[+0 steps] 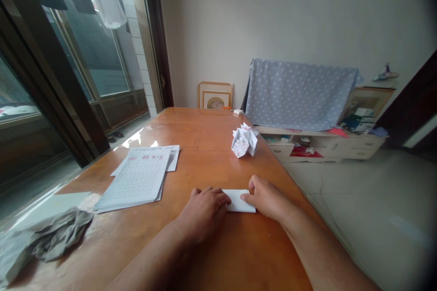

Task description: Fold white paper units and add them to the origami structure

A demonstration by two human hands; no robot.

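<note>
A small folded sheet of white paper (236,201) lies flat on the wooden table (201,145) in front of me. My left hand (209,207) rests over its left end, fingers together and pressing down. At the other end, my right hand (265,196) pinches the paper's right edge between thumb and curled fingers. Just beyond the hands sits a cluster of folded paper pieces (244,141), white with printed marks. To the left lies a stack of printed sheets (136,177) with red and dark writing.
A grey cloth (63,236) is bunched at the table's left edge, beside a pale green sheet (64,202). A small white box (238,112) stands at the far end. Beyond the right edge is a low white cabinet (334,146) under a dotted blue cloth (300,95).
</note>
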